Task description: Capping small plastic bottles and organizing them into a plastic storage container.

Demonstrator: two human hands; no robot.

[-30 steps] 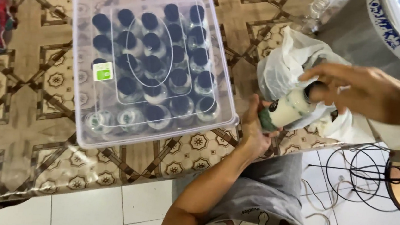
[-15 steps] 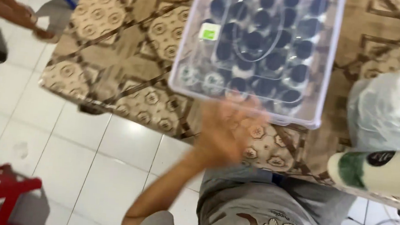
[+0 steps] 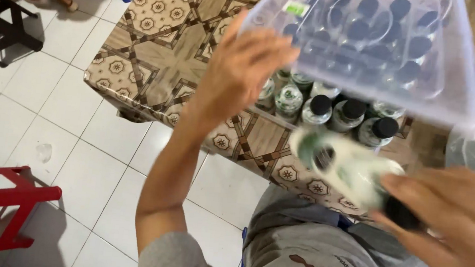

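Head view shows our right hand [image 3: 453, 224] wrapped around a smooth, probably slippery bottle [image 3: 348, 172], best gripped mid-body. Our left hand [image 3: 246, 65], at ten o'clock, lifts the light clear lid [image 3: 383, 43], fingers curled under its edge.

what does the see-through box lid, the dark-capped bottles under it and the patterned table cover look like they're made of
Clear box lid: thin, glossy plastic by the look; bottle caps show through it and its edge catches light.
Small dark-capped bottles: clear bodies, likely plastic, though glass cannot be ruled out; caps look like matte black plastic.
Brown patterned table cover: probably vinyl or oilcloth; smooth, faint sheen, drapes over the edge.
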